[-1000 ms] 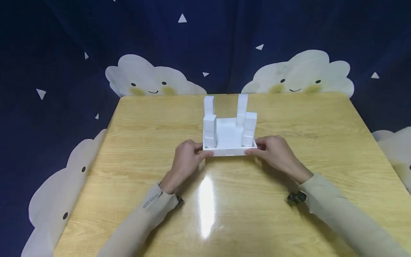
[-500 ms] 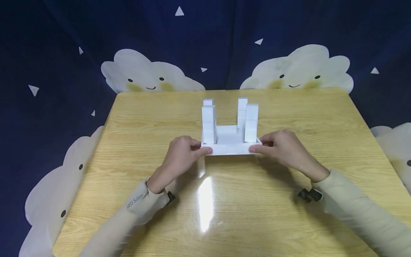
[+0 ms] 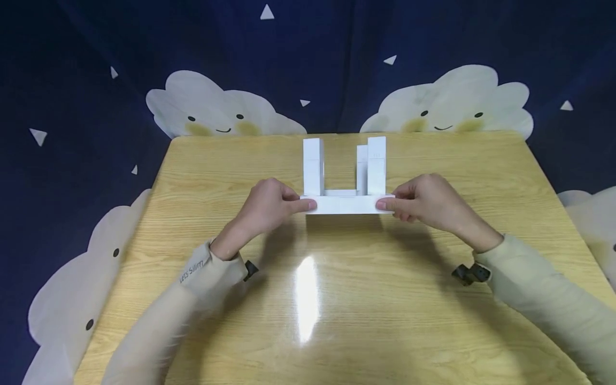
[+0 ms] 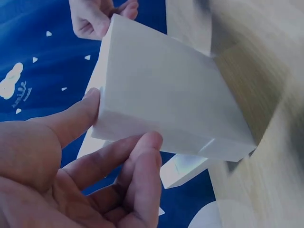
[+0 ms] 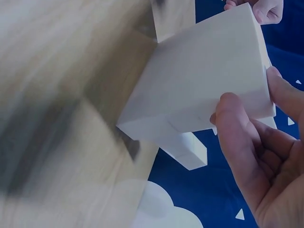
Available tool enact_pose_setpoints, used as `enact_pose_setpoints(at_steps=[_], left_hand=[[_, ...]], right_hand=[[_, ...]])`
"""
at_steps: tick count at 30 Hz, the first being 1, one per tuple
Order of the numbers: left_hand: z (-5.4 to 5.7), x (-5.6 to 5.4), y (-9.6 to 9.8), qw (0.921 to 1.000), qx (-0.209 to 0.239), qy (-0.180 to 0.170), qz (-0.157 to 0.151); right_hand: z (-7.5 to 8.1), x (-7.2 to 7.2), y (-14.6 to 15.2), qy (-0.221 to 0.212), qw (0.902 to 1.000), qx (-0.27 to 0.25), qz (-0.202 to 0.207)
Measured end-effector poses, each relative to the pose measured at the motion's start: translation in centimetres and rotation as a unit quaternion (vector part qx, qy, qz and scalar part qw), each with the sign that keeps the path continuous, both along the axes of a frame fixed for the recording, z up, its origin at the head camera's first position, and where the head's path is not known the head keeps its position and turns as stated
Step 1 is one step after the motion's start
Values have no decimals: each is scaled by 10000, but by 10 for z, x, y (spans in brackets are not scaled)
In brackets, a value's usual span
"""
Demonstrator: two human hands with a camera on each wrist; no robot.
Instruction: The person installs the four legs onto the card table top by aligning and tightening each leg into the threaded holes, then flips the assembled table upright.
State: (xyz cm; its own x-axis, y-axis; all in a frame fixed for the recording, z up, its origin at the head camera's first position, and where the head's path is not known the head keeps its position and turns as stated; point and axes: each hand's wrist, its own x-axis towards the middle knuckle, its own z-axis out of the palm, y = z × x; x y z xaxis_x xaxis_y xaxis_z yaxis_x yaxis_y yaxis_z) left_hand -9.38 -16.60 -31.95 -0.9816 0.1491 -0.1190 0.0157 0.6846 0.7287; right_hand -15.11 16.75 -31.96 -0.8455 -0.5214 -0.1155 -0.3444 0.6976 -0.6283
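A shallow white tray (image 3: pixel 341 205) with upright white posts at its corners is held up between my two hands. Its near side is raised, and the wrist views show its flat underside (image 4: pixel 161 80); whether the far edge touches the table I cannot tell. The left front post (image 3: pixel 313 168) and right front post (image 3: pixel 377 167) stand tall, with a rear post (image 3: pixel 362 171) partly behind the right one. The left rear post is hidden. My left hand (image 3: pixel 269 208) pinches the left front corner, thumb on the front wall. My right hand (image 3: pixel 430 203) pinches the right front corner likewise.
A wooden table (image 3: pixel 356 299) lies beneath, with a bright glare strip (image 3: pixel 307 299) near its middle. Dark blue curtain (image 3: pixel 332 53) with cloud figures (image 3: pixel 216 101) hangs behind the table's far edge and along its sides.
Both hands have raised the tray's near side, tipping it away from me. The interior floor has gone out of sight, and the left rear post is now covered by the front one.
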Motion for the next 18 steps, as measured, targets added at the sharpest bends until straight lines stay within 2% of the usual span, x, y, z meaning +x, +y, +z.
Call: enact_pose_setpoints(at_steps=[6, 13, 18], left_hand=[[10, -15, -3, 9995, -91, -261, -147], [23, -38, -5, 9972, -347, -590, -307], [30, -53, -6, 9952, -163, -926, -277]], right_hand=[[9, -19, -2, -584, 9983, 41, -29], [16, -40, -5, -1011, 9948, 74, 18], [21, -54, -6, -1281, 9918, 19, 5]])
